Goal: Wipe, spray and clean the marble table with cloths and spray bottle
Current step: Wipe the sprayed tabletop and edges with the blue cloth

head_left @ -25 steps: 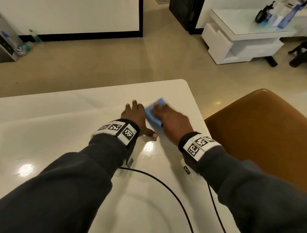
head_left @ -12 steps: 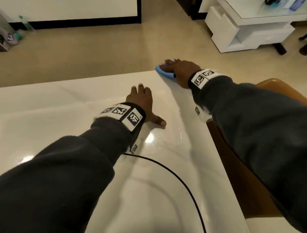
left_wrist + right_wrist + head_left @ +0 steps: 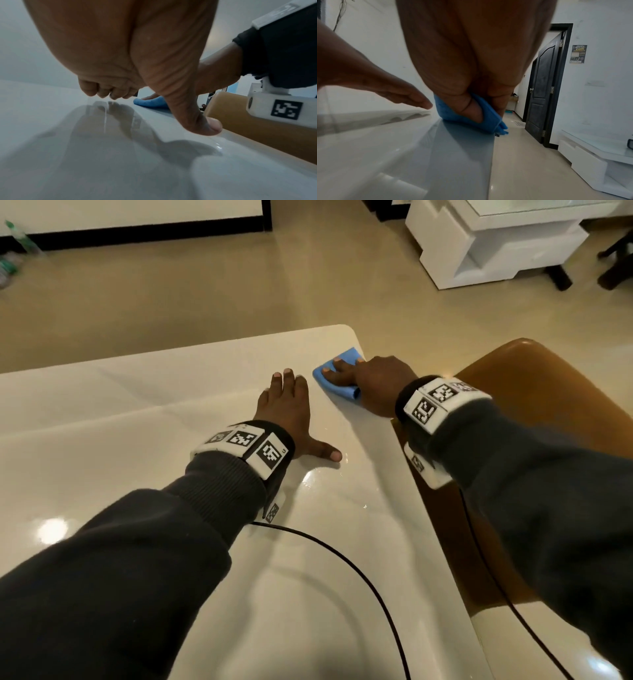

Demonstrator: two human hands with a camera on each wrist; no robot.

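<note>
Pressing blue cloth under right hand, thumb pinching its fold, at far-right corner of marble table, beside flat, empty left hand.

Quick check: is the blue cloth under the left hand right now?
No, the blue cloth lies under the right hand near the right edge of the marble table, while the left hand rests flat on its bare top.

One table, one cloth, one chair.

A seemingly folded blue cloth lies near the glossy white marble table's far right corner.
</note>
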